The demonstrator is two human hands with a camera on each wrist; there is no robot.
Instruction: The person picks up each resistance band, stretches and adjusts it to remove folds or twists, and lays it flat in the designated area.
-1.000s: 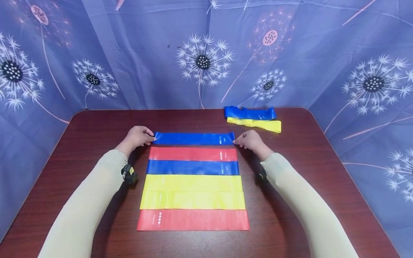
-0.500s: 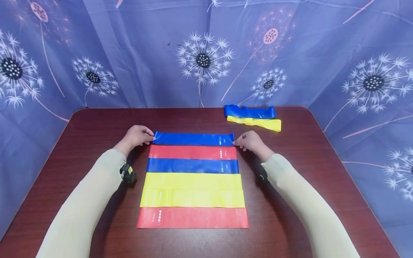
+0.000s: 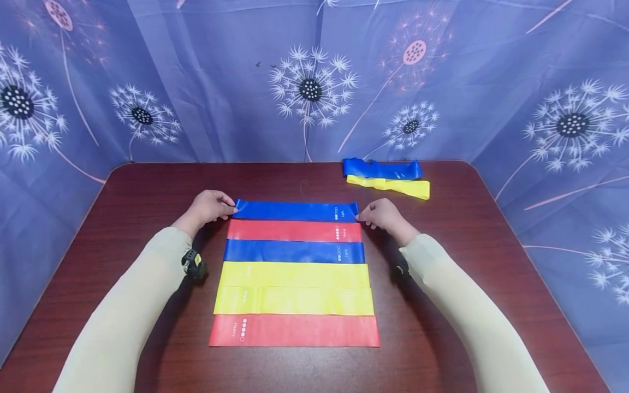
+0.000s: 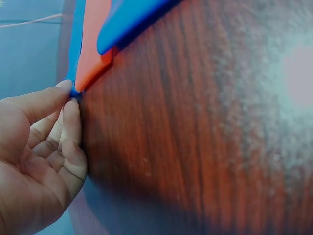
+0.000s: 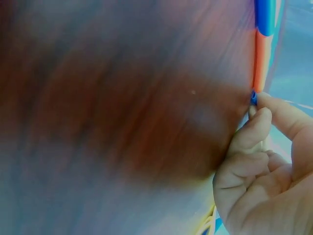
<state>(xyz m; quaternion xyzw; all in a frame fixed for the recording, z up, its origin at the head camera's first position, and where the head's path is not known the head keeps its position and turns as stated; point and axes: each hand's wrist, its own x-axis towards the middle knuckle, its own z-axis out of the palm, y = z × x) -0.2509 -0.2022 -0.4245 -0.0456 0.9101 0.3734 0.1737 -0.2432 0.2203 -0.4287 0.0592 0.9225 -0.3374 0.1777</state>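
Note:
A blue resistance band marked Light (image 3: 295, 210) stretches flat across the far end of a row of bands. My left hand (image 3: 210, 207) pinches its left end between thumb and finger, and my right hand (image 3: 384, 215) pinches its right end. Directly below lies a red band (image 3: 295, 230), its upper edge meeting the held blue one. Nearer still come another blue band (image 3: 290, 251), two yellow bands (image 3: 304, 275) and a red Heavy band (image 3: 304, 330). In both wrist views, the left hand (image 4: 44, 147) and right hand (image 5: 264, 166) hold the blue tips by the fingertips.
A loose blue band (image 3: 380, 169) and a crumpled yellow band (image 3: 388, 186) lie at the back right of the brown table (image 3: 467, 245). Behind it hangs a blue cloth (image 3: 216, 82) with dandelion prints. Black wrist cameras (image 3: 194, 264) sit at the cuffs.
The held blue band has come closer to the red band; the strip of table between them has closed. Both hands keep their pinch. The whole view has shifted slightly.

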